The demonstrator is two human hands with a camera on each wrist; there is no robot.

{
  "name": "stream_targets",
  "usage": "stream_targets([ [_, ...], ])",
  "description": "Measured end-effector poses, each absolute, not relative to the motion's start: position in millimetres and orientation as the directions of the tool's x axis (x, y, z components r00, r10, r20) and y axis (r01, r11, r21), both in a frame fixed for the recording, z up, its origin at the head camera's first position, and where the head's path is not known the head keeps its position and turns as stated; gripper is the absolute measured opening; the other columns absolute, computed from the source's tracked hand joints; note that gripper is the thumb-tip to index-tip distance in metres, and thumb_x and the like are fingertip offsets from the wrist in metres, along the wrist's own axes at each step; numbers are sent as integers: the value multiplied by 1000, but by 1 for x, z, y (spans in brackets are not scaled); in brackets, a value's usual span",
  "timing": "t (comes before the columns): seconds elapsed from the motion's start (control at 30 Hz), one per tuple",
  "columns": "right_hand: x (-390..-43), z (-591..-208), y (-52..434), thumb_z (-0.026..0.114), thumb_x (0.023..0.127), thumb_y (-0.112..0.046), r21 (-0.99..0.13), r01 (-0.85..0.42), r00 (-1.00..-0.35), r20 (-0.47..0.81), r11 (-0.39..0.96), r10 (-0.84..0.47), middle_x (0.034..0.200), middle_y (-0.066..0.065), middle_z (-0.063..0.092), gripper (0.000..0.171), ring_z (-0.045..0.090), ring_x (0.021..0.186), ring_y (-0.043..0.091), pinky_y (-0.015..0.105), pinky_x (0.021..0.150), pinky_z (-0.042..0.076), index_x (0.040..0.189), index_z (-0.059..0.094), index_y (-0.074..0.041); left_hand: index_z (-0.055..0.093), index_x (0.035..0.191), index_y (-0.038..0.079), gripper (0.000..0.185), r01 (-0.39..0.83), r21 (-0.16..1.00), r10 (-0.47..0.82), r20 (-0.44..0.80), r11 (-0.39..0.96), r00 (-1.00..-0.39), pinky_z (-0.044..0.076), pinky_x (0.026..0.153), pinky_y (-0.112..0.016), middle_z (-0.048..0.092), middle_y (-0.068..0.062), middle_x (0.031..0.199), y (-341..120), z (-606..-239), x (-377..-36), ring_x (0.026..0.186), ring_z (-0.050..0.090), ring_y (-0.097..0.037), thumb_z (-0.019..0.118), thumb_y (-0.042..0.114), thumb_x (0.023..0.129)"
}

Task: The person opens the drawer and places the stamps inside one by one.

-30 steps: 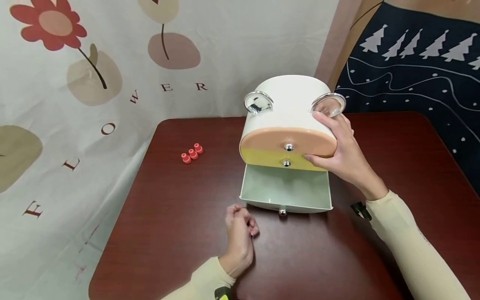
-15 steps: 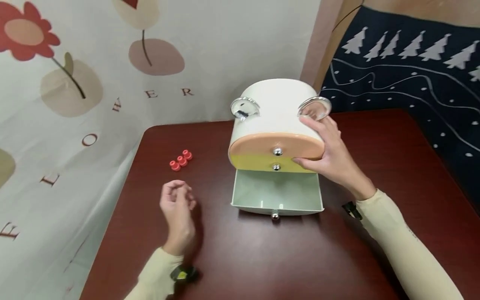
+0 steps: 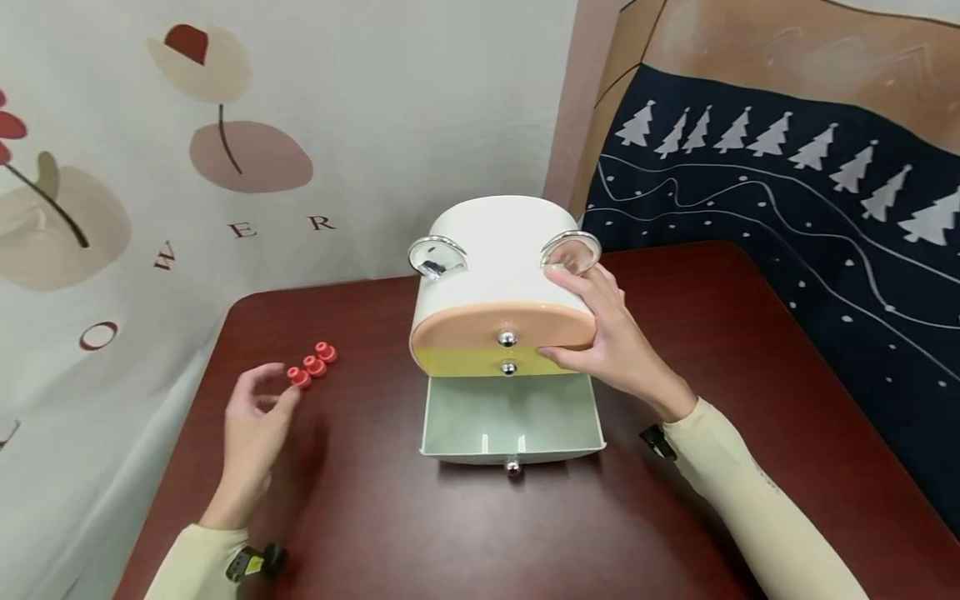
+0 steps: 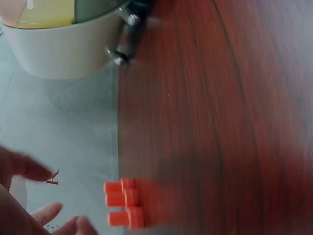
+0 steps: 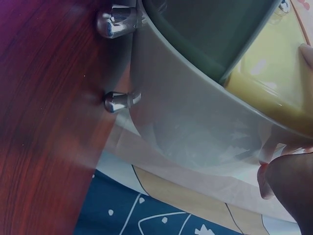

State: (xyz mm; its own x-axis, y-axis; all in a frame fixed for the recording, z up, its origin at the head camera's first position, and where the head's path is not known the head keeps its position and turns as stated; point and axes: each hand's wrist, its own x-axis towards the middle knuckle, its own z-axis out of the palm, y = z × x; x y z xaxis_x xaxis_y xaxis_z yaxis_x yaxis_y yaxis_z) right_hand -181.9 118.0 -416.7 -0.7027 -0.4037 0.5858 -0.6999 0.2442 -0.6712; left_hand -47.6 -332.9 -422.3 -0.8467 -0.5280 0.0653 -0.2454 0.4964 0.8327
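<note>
White drawer box (image 3: 495, 250) stands at back middle of dark red surface (image 3: 675, 517). Right hand (image 3: 607, 342) grips box's right front corner, fingers curled over the peach top drawer (image 3: 480, 327), thumb on the yellow middle drawer (image 3: 465, 362). Green bottom drawer (image 3: 510, 417) is pulled out in front of box, knob (image 3: 513, 467) at its front. Three red caps (image 3: 312, 366) lie in a row left of box. Left hand (image 3: 251, 433) hovers just in front of caps, fingers loosely spread, index tip almost touching nearest cap, holding nothing
</note>
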Motion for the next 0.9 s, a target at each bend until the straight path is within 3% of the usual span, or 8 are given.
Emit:
stream_targets([
  [0.13,-178,-412,136,101,70,-6,-647,-710,-698,594,277,-400,155,17,53,97,33,151,33,61,109,25,156,56,-9,62,140,-3,45,-167,680,-368,162,714,-915,43,88,-45,62,-27,137,-326,-428,-59,111,57,-43,72,0,96],
  [0.3,-175,-397,163,101,67,-2,-639,-701,-711,591,317,-381,151,18,57,99,35,147,32,59,105,27,155,56,-8,62,134,-6,38,-116,638,-235,104,761,-966,47,94,-60,63,-31,132,-315,-425,-82,111,62,-48,72,4,100],
  [0.43,-173,-389,174,103,65,1,-672,-659,-751,555,338,-358,151,14,57,102,34,145,27,56,102,28,155,57,-10,58,137,-7,40,-111,620,-167,33,777,-985,48,87,-58,60,-32,131,-313,-420,-101,108,61,-46,71,9,103],
  [0.63,-170,-390,179,104,63,2,-686,-631,-775,541,362,-327,154,16,53,104,33,144,24,53,100,30,155,57,-9,61,132,-7,35,-56,577,-110,60,815,-992,45,82,-50,64,-29,124,-312,-430,-122,97,60,-42,70,7,102],
  [0.9,-175,-389,173,103,66,0,-680,-652,-755,542,335,-369,155,13,55,101,32,148,26,57,107,29,155,57,-9,65,129,-6,31,-92,542,-165,86,835,-983,45,78,-52,71,-25,104,-320,-442,-114,90,63,-40,69,3,100],
])
